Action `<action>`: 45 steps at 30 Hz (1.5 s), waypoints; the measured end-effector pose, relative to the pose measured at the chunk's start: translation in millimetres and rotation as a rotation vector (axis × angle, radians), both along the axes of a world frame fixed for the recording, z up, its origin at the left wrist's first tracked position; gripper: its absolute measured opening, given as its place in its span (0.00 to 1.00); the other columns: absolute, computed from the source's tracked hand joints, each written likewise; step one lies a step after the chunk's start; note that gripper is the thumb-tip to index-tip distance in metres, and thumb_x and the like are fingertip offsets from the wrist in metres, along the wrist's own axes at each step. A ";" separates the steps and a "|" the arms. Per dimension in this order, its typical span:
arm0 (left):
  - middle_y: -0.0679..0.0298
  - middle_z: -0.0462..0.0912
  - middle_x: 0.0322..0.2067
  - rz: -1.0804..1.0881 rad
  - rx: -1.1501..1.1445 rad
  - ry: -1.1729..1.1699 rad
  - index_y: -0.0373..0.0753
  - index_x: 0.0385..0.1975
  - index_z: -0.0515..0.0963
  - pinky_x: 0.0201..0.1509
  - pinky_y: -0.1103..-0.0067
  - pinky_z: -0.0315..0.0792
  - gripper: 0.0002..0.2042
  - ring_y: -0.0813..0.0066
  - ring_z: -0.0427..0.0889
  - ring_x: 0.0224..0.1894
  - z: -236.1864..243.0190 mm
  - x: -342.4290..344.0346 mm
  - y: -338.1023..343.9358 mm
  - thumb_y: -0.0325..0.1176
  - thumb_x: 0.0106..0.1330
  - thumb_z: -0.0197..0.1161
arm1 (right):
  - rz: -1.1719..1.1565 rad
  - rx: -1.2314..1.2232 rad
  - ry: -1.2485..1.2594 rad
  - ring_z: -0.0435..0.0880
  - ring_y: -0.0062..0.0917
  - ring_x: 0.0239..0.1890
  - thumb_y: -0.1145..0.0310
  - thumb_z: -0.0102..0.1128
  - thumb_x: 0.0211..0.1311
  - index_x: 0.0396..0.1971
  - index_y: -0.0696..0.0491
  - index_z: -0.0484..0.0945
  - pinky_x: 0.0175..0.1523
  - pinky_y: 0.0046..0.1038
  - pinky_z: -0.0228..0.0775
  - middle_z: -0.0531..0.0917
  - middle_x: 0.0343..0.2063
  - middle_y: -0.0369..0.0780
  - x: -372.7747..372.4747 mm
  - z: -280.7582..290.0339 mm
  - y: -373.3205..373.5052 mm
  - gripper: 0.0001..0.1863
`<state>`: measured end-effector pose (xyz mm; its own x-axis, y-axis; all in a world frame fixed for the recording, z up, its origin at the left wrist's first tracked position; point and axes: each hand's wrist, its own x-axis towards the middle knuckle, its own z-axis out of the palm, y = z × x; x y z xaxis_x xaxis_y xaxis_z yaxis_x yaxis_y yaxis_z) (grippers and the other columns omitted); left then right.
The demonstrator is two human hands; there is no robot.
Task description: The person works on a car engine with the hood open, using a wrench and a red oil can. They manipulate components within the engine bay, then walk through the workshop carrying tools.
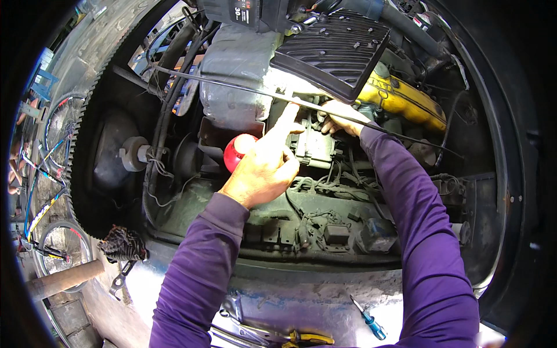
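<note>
My left hand [270, 162] reaches over a red rounded object [234, 155], index finger stretched up to the long thin rod [232, 84] and other fingers loosely bent apart. My right hand [337, 116] has its fingers curled at the pale metal component [313, 148], below the black ribbed panel [328, 52]; what they grip is unclear. A yellow engine cover [400, 104] lies to the right, and a large grey housing [232, 69] to the upper left. Bright light washes out the fingertips.
A dark battery-like box [246, 11] is at top. A dark rag [122, 249] hangs at the left edge. A blue-handled screwdriver [371, 322] and yellow-handled pliers [310, 339] lie on the front ledge. Bicycles [55, 232] stand at far left, beside a wooden bar [64, 278].
</note>
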<state>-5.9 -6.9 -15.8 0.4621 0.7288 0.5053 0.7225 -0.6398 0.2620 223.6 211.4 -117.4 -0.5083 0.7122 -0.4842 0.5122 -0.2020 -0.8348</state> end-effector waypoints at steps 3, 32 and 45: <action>0.27 0.68 0.61 -0.008 -0.105 -0.059 0.27 0.26 0.75 0.48 0.65 0.78 0.09 0.49 0.80 0.48 2.4 0.6 -1.0 0.25 0.47 0.62 | -0.124 -0.022 0.034 0.86 0.23 0.24 0.58 0.45 0.76 0.32 0.51 0.77 0.24 0.22 0.75 0.85 0.30 0.37 -4.5 2.9 -5.8 0.17; 0.31 0.68 0.61 0.012 0.031 0.131 0.26 0.29 0.75 0.45 0.66 0.78 0.10 0.49 0.80 0.49 4.7 -1.5 -4.9 0.26 0.49 0.61 | 0.005 -0.020 -0.046 0.85 0.21 0.25 0.57 0.43 0.76 0.33 0.48 0.76 0.29 0.23 0.77 0.84 0.29 0.38 -1.4 8.0 -8.7 0.16; 0.26 0.66 0.62 -0.012 -0.104 0.016 0.28 0.26 0.75 0.45 0.67 0.78 0.09 0.49 0.80 0.48 -2.2 -0.3 -3.0 0.26 0.47 0.62 | -0.176 0.000 0.005 0.88 0.26 0.25 0.58 0.45 0.75 0.37 0.54 0.79 0.26 0.23 0.79 0.87 0.29 0.43 -5.0 -4.6 -16.0 0.17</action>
